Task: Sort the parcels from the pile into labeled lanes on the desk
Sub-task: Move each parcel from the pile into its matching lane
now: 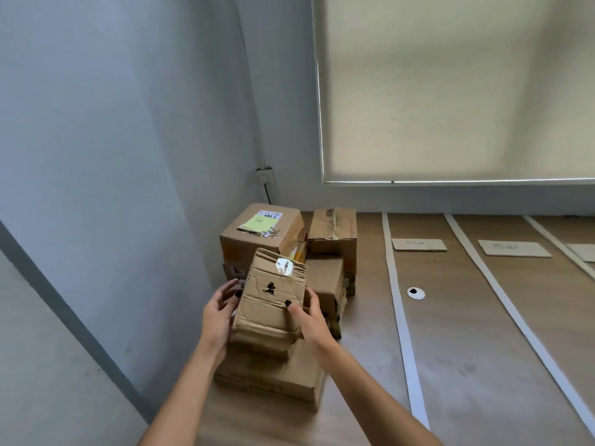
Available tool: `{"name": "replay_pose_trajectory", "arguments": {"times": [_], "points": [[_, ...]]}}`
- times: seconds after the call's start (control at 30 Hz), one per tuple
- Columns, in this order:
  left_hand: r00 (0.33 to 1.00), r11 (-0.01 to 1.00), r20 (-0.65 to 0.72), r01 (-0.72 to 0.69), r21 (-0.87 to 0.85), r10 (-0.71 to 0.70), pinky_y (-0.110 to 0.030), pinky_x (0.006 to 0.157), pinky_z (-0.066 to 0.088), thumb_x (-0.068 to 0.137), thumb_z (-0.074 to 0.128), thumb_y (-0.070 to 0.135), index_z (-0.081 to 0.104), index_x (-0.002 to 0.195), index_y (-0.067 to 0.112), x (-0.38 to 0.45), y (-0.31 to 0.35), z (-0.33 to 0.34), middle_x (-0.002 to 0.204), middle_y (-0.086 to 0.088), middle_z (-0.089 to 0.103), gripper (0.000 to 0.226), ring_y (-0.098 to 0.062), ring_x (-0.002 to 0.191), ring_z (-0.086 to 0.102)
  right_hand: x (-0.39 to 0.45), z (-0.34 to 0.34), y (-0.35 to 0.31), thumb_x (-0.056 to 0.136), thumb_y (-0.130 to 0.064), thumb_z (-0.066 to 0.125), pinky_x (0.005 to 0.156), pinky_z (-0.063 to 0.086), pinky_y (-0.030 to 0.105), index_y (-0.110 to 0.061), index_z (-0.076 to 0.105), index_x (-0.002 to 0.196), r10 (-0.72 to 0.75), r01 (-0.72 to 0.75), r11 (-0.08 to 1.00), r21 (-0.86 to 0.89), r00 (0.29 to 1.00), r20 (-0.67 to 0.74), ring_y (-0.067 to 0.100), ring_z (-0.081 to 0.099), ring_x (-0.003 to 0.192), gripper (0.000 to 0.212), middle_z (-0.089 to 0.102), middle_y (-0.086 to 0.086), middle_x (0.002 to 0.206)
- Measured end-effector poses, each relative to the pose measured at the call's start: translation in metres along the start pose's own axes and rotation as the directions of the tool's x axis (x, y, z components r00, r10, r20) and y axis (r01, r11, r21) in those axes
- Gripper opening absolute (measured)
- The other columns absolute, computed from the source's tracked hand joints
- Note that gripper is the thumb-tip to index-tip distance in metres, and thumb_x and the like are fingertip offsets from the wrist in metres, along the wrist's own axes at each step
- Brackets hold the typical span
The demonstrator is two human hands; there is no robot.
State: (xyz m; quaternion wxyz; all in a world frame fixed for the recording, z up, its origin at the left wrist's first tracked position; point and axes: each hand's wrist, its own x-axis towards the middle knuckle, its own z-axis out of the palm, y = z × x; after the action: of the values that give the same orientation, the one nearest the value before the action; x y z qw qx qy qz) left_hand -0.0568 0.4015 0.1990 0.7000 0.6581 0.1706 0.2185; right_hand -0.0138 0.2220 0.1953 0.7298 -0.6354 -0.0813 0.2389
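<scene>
Both hands, left (218, 312) and right (309, 320), clasp a creased, taped cardboard parcel (270, 300) above stacked boxes (277, 375).

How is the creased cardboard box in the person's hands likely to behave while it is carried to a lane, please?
The creased box probably flexes: its top face is dented and wrinkled. It seems light for its size, since the left hand and right hand hold it only at its sides. The shiny tape patch may be slippery, so gripping bare cardboard looks safer.

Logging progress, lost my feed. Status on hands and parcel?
Left hand and right hand grip creased parcel above pile. Lanes hold label cards only. Path unobstructed.
</scene>
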Motion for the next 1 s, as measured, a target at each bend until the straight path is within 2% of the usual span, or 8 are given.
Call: {"name": "replay_pose_trajectory", "arguments": {"times": [0.13,0.3,0.43,0.53,0.7,0.8,0.87,1.0], "points": [[0.994,0.998,0.1,0.043,-0.035,-0.04,-0.023,0.071,0.051,0.091,0.053,0.014,0.054,0.119,0.028,-0.023,-0.007,0.061,0.125,-0.003,0.054,0.031,-0.01,0.104,0.056,-0.031,-0.058,-0.002,0.094,-0.022,0.051,0.104,0.038,0.031,-0.025,0.019,0.146,-0.047,0.05,0.999,0.022,0.993,-0.107,0.017,0.045,0.121,0.061,0.045,0.002,0.14],[0.942,0.981,0.325,0.139,-0.134,-0.089,-0.032,0.079,0.053,0.073,0.066,0.031,0.051,0.126,0.035,-0.068,-0.013,0.138,0.129,0.002,0.054,0.056,-0.016,0.115,0.056,-0.083,-0.141,-0.005,0.097,-0.024,0.045,0.085,0.046,0.022,-0.025,0.029,0.142,-0.059,0.073,0.995,0.07,0.981,-0.183,0.016,0.052,0.113,0.048,0.052,0.0,0.128],[0.938,0.996,0.345,0.047,-0.07,-0.02,-0.032,0.073,0.058,0.093,0.05,0.025,0.06,0.12,0.033,-0.112,-0.019,0.202,0.114,0.004,0.067,0.029,-0.014,0.102,0.066,-0.128,-0.208,-0.01,0.099,-0.032,0.035,0.065,0.048,0.024,-0.023,0.04,0.134,-0.021,0.039,0.997,0.063,0.966,-0.256,0.017,0.057,0.088,0.037,0.057,0.008,0.114],[0.952,0.996,0.293,0.073,0.047,-0.084,-0.022,0.063,0.053,0.1,0.037,0.028,0.065,0.107,0.024,-0.139,-0.023,0.245,0.101,-0.001,0.071,0.029,-0.008,0.083,0.068,-0.164,-0.253,-0.01,0.098,-0.033,0.033,0.066,0.044,0.03,-0.018,0.045,0.126,-0.032,0.067,0.994,0.089,0.937,-0.347,0.02,0.057,0.078,0.034,0.064,0.014,0.102],[0.92,0.987,0.371,0.079,0.143,-0.127,-0.026,0.069,0.048,0.1,0.027,0.035,0.068,0.1,0.021,-0.177,-0.033,0.303,0.076,0.008,0.073,0.044,-0.012,0.079,0.062,-0.212,-0.313,-0.011,0.097,-0.034,0.03,0.065,0.038,0.029,-0.014,0.061,0.111,-0.058,0.112,0.99,0.084,0.874,-0.482,0.015,0.058,0.076,0.039,0.07,0.007,0.099],[0.918,0.981,0.38,0.044,0.191,-0.115,-0.031,0.073,0.044,0.1,0.024,0.032,0.067,0.082,0.026,-0.194,-0.036,0.335,0.081,0.004,0.071,0.047,-0.017,0.083,0.057,-0.23,-0.339,-0.012,0.096,-0.033,0.031,0.073,0.038,0.032,-0.019,0.068,0.102,-0.094,0.142,0.988,0.051,0.841,-0.532,0.013,0.057,0.08,0.041,0.071,-0.003,0.096],[0.915,0.976,0.38,0.056,0.21,-0.134,-0.034,0.082,0.041,0.1,0.024,0.032,0.063,0.083,0.024,-0.202,-0.04,0.355,0.092,-0.004,0.064,0.044,-0.02,0.092,0.051,-0.239,-0.354,-0.012,0.097,-0.032,0.031,0.082,0.04,0.035,-0.028,0.067,0.095,-0.109,0.154,0.988,0.033,0.822,-0.558,0.013,0.055,0.089,0.036,0.068,-0.009,0.094],[0.89,0.964,0.421,0.067,0.259,-0.175,-0.037,0.089,0.039,0.1,0.024,0.031,0.059,0.08,0.024,-0.213,-0.048,0.395,0.091,0.002,0.058,0.041,-0.018,0.093,0.046,-0.249,-0.389,-0.011,0.097,-0.03,0.033,0.087,0.04,0.037,-0.034,0.064,0.089,-0.103,0.144,0.989,0.02,0.79,-0.605,0.012,0.054,0.093,0.032,0.065,-0.01,0.095]]}}
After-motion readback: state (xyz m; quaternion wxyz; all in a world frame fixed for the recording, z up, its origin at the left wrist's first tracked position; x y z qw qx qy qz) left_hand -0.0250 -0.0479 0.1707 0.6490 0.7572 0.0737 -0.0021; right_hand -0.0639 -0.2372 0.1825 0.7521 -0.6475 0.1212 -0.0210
